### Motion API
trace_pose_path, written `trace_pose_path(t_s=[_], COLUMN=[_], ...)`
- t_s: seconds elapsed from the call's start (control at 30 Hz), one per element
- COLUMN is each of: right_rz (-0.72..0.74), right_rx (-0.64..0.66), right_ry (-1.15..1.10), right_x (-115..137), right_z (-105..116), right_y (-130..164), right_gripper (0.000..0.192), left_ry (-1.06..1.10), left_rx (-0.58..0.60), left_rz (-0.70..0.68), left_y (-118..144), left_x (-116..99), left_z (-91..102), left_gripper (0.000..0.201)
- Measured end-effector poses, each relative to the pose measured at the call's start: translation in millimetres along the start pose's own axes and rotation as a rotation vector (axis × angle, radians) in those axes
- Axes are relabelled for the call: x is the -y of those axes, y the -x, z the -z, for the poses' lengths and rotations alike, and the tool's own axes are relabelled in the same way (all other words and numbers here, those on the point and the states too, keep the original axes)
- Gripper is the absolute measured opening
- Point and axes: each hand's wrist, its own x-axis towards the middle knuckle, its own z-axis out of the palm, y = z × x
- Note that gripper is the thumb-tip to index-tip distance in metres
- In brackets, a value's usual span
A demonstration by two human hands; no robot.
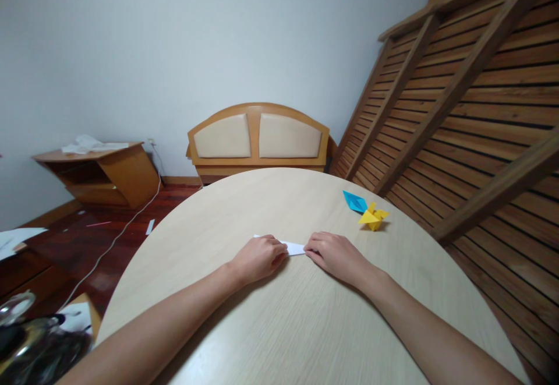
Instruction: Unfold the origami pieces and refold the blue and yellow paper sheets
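We keep both hands low on the round desk (305,327), one at each end of a small folded white paper (293,248). Our left hand (258,258) lies on the left end with the fingers curled down over it, almost closed, so that most of this end is hidden. Our right hand (334,254) presses the right end with the fingers bent and flat on the sheet; we cannot tell if it pinches the edge or only holds it down. Only a short strip of the paper shows between the two hands. Further right on the desk, well apart, a blue paper figure (354,201) lies just beside a yellow paper figure (372,217). In our judgement the danger is a crooked crease: if one hand slides on the smooth wood, the layers can shift and the edges will not meet, and too hard pressure may wrinkle the thin sheet
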Motion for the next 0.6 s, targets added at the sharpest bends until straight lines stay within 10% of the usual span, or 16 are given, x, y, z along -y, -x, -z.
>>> trace_pose_path(t_s=[0.6], right_rz=[0.150], right_rx=[0.015], right_ry=[-0.205], right_x=[10], right_z=[1], right_y=[2], right_gripper=[0.022], left_ry=[-0.089], left_rx=[0.139], left_rz=[0.028], left_y=[4], left_x=[-11], left_z=[22.9], left_gripper=[0.018])
